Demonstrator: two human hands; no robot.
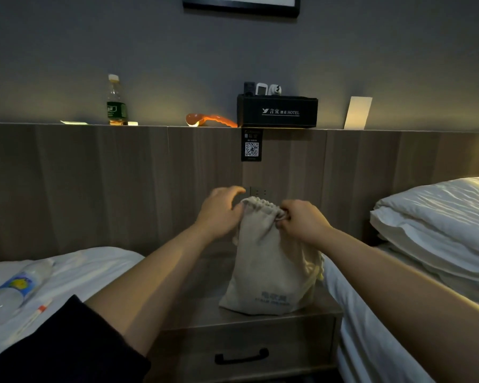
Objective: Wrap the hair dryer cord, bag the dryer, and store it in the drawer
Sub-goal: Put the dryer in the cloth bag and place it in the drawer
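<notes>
A beige cloth drawstring bag [268, 261] stands upright on the wooden nightstand [199, 313] between two beds. Its mouth is gathered tight at the top. My left hand [219, 214] rests against the left side of the bag's neck with the fingers curled loosely. My right hand [302, 221] is closed on the drawstring at the right of the gathered mouth. The bag bulges; the hair dryer and its cord are hidden from view. The drawer [246, 346] below the nightstand top is closed, with a black handle [241, 356] on its front.
White beds flank the nightstand; the left bed [75, 275] holds a plastic water bottle [17, 288] and a thin pen-like stick [32, 317]. Pillows [437, 217] lie on the right bed. On the headboard ledge stand a green bottle [116, 102], an orange object [210, 120] and a black hotel box [277, 111].
</notes>
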